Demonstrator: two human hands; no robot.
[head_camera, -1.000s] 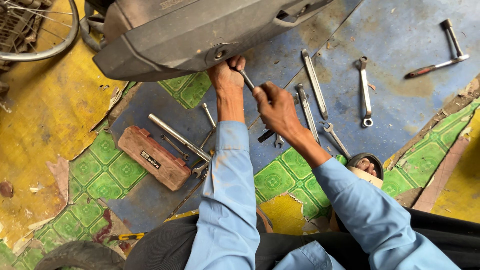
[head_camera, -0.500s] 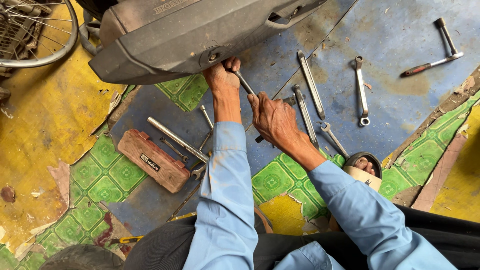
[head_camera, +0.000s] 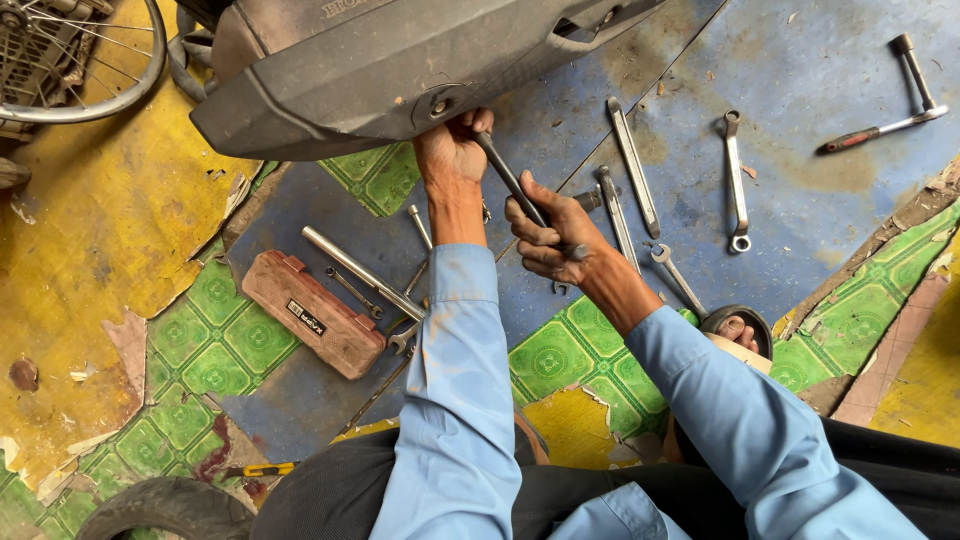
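Wrench (head_camera: 515, 185) runs diagonally from your closed right hand (head_camera: 555, 240) at its lower end up-left to your left hand (head_camera: 452, 150), nearer the panel (head_camera: 400, 70) bolt (head_camera: 437, 106), fingers curled round the head.

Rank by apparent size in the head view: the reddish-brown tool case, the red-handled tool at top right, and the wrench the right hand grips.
1. Reddish-brown tool case.
2. Red-handled tool, thinner.
3. Wrench in the right hand, partly hidden, so its place against the red-handled tool is unsure.
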